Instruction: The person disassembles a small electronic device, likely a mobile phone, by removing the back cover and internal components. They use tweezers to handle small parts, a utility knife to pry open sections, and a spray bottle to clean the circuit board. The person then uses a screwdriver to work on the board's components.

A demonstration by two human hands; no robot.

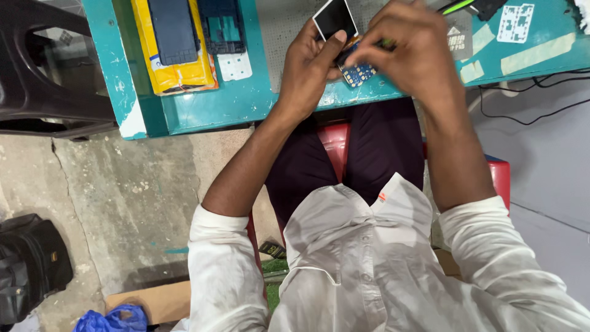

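left hand [310, 64] pinches the little screen [335, 18] and blue board [358, 74] steady over the bench [203, 110]. right hand [412, 52] curls around a green tool [387, 43], fingers closed to work the board.

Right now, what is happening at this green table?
A person in a white shirt sits at the green table and works on a small blue circuit board with a little screen attached. The left hand steadies the board near the table's edge. The right hand is closed over it, gripping a thin tool that is mostly hidden. A yellow package with dark phone parts on it lies to the left.
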